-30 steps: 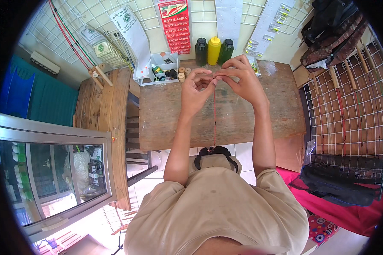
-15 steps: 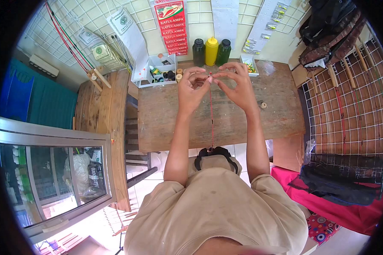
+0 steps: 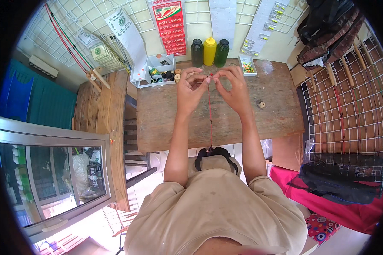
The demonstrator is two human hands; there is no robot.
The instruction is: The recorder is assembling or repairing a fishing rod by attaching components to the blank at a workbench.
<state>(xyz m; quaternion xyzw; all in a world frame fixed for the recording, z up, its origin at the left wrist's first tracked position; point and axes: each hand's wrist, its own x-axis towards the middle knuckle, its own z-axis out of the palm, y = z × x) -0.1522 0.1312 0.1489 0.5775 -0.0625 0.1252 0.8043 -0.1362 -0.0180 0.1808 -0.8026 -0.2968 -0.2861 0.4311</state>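
A thin red rod (image 3: 210,114) with dark bands, like a fishing rod, runs from my lap up over the table to my fingers. My left hand (image 3: 190,92) pinches its far end between thumb and forefinger, the other fingers curled. Just beside it, my right hand (image 3: 233,90) has thumb and forefinger closed together close to the tip; what they grip is too small to make out. A tiny red piece (image 3: 211,74) shows between the two sets of fingertips.
On the wooden table (image 3: 170,123) stand a white divided box (image 3: 153,83), two dark bottles, a yellow squeeze bottle (image 3: 209,51), a small white tray (image 3: 247,73) and a wooden spool (image 3: 262,104). A window (image 3: 51,136) is at left; a wire rack (image 3: 349,106) holds rods at right.
My right hand has come slightly left, its thumb and forefinger drawing together near the rod tip. My left hand keeps its pinch with little movement. The view has shifted slightly.
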